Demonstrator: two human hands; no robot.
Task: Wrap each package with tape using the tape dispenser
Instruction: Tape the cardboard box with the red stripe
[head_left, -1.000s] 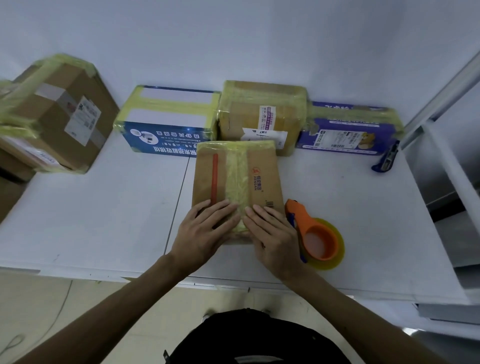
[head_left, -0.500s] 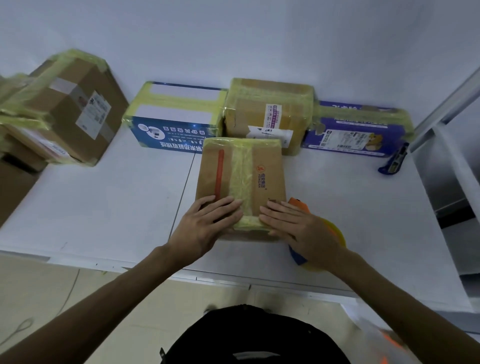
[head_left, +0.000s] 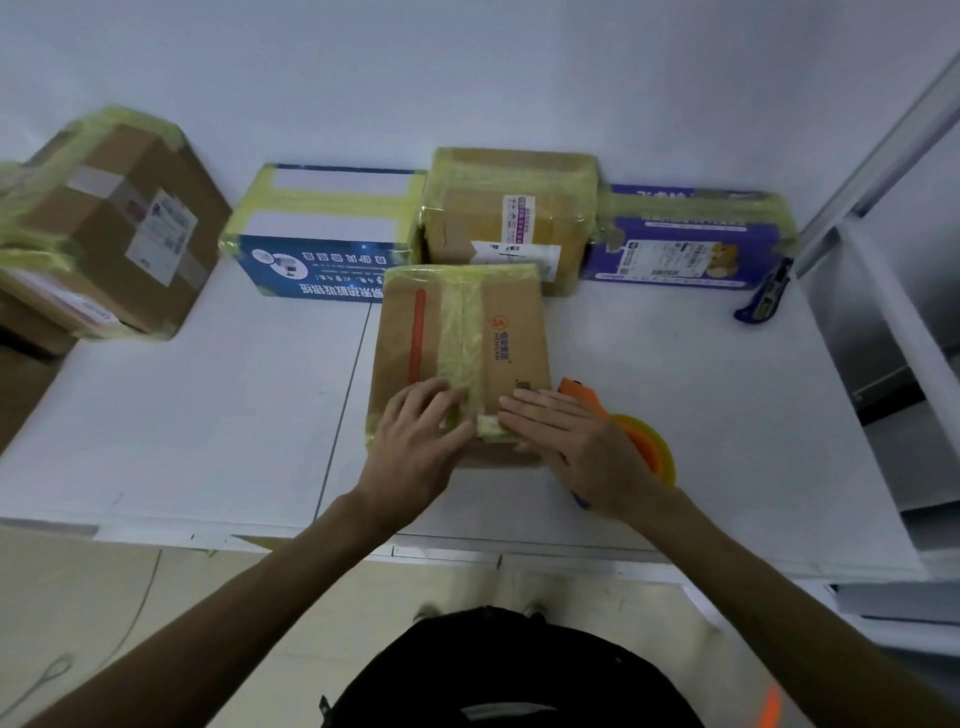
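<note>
Package (head_left: 511, 338): flat brown carton lying mid-desk (head_left: 208, 415), its far end just in front of a row of 3 taped boxes (head_left: 509, 218) against the wall. 1 band of yellow tape (head_left: 460, 338) runs lengthwise down the top and ends at the near edge.

Left hand (head_left: 421, 441): fingers straight, slightly spread, pressed flat on the near end of the tape band. It grips nothing.

Right hand (head_left: 571, 441): also flat, fingers together, pressing the top just beside the tape end. It grips nothing.

Tape dispenser (head_left: 644, 447): orange with a yellow roll, on the desk just right of the package and partly hidden by the right hand. I cannot tell whether they touch.

Judgement: the step in hand is smoothing the tape end down.
- The carton looks stiff and fairly light, and the top shows no denting under the palms.
- Taped faces are likely slick, and bare cardboard should grip better.
- To turn it for another band, hold the 2 long side edges on bare cardboard, clear of the wrinkled tape.
- Take the dispenser by its orange handle.
</note>
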